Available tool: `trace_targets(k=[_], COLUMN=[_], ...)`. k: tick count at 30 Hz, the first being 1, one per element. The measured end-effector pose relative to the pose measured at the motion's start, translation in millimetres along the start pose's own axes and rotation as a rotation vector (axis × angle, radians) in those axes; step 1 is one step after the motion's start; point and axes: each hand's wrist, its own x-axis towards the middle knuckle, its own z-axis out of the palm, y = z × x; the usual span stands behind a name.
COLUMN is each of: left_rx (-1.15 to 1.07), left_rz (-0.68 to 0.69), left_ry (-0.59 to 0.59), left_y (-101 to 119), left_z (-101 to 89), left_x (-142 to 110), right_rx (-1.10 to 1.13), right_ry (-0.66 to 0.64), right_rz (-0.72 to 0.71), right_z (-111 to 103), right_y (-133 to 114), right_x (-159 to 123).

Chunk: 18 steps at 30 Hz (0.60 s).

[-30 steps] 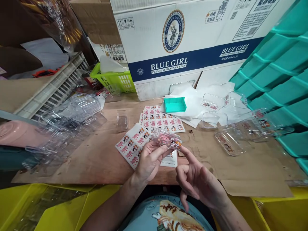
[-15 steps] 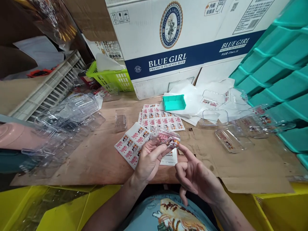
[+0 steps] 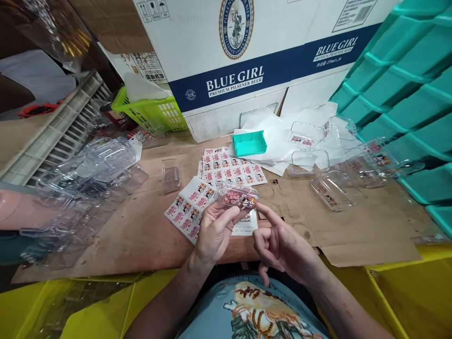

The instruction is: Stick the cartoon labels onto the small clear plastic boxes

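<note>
My left hand (image 3: 217, 230) is closed on a small clear plastic box (image 3: 237, 195), its thumb along the near edge. Pink lettering and cartoon cats show on a sticker (image 3: 243, 200) on the box. The index fingertip of my right hand (image 3: 282, 245) is at the box's right end; its other fingers are loosely bent and apart, with nothing in them. Below the box lie sticker sheets (image 3: 187, 207) printed with the same cats and pink lettering. Another sticker sheet (image 3: 229, 165) lies just behind.
A small teal tray (image 3: 250, 143) sits on white paper at the back. Clear plastic boxes are heaped at left (image 3: 102, 160), and stickered boxes (image 3: 330, 193) lie at right. Stacked teal bins (image 3: 399, 99) and a white beer carton (image 3: 197, 42) border the table. A green basket (image 3: 151, 108) stands behind.
The camera view has tilted down and turned slightly, so the scene has shifted. Both hands keep nearly the same pose around the plastic box.
</note>
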Motion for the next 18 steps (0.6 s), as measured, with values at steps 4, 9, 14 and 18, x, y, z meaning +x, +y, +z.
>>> trace_targets(k=[4, 9, 14, 18], left_rx=[-0.056, -0.091, -0.076, -0.074], left_rz=[0.002, 0.058, 0.095, 0.136], left_ry=[0.021, 0.120, 0.155, 0.197], left_y=[0.5, -1.6, -4.0, -6.1], left_z=[0.2, 6.9, 12.6, 16.2], left_x=[0.6, 1.7, -1.1, -1.4], right_rx=[-0.060, -0.232, -0.646, -1.207], right_ry=[0.035, 0.128, 0.263, 0.393], right_rz=[-0.003, -0.077, -0.169, -0.269], right_z=[4.9, 12.2, 14.7, 17.6], right_y=[-0.5, 1.3, 3.9, 5.1], right_x=[0.1, 2.1, 1.3, -1.7])
